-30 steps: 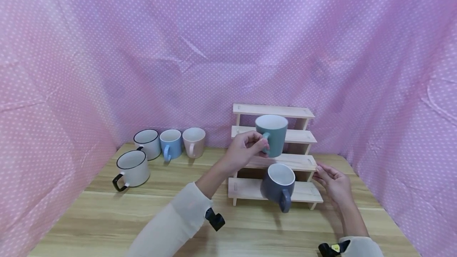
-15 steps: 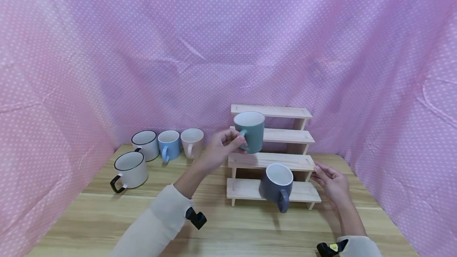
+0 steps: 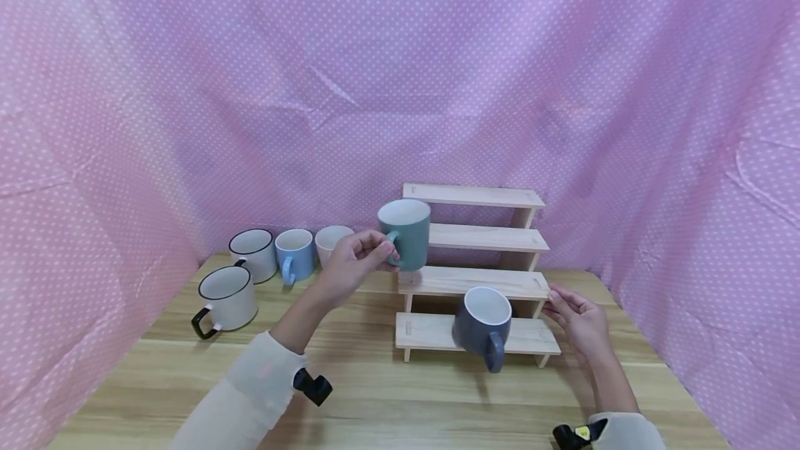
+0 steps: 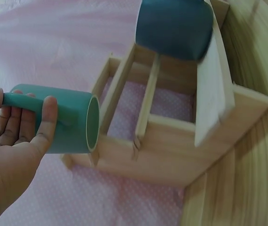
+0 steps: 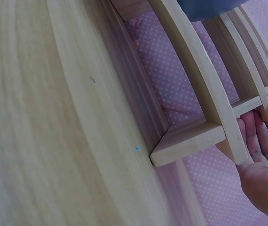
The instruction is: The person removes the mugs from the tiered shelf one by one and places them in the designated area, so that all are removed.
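My left hand (image 3: pixel 355 266) holds a green mug (image 3: pixel 409 238) by its handle, upright in the air in front of the left end of a wooden stepped shelf (image 3: pixel 478 282). In the left wrist view, thumb and fingers pinch the handle of that green mug (image 4: pixel 73 117). My right hand (image 3: pixel 581 321) grips the right end of the shelf's second board from the bottom; in the right wrist view the thumb and fingers are at the board's end (image 5: pixel 264 110). A dark grey mug (image 3: pixel 481 325) stands on the lowest board, its handle toward the front.
At the left of the wooden table (image 3: pixel 375 394) stand two white mugs with black rims, one in front (image 3: pixel 230 299) and one behind (image 3: pixel 254 255). Beside them are a blue mug (image 3: pixel 296 254) and a pale pink mug (image 3: pixel 328 238), partly behind my left hand. A pink dotted cloth (image 3: pixel 375 89) hangs around the table.
My left hand has carried the green mug leftward, from in front of the shelf's middle to its left end. The right hand stays on the shelf, and the dark grey mug has not moved.
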Motion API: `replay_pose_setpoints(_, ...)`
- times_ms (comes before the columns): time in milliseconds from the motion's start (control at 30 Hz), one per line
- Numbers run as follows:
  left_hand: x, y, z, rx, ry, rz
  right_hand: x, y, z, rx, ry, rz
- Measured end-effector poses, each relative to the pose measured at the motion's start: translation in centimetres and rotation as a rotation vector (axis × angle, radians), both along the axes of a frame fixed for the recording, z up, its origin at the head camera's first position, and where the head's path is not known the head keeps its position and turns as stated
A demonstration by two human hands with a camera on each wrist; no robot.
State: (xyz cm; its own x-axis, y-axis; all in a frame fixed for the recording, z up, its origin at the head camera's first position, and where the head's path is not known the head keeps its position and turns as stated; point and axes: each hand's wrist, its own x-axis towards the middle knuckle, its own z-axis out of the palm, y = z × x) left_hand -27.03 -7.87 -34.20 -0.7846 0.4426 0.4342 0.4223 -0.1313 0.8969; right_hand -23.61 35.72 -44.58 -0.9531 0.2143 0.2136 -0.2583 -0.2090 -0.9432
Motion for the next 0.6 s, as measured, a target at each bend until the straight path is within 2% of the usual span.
replay_pose_setpoints(167,-0.2,-1.7,-1.1,-0.021,-0.005,0.020,0.1,-0.1,0.2,0.012,-0.023,-0.011)
replay_pose_setpoints(400,-0.1,-4.1,-2.0,-0.037,0.018,0.036,0.1,-0.2,0.3,0.011,-0.005,-0.016)
replay_pose_setpoints(600,0.1,-6.1,-3.0,-0.121,0.030,0.068,0.1,-0.2,0.3,0.019,-0.013,-0.022)
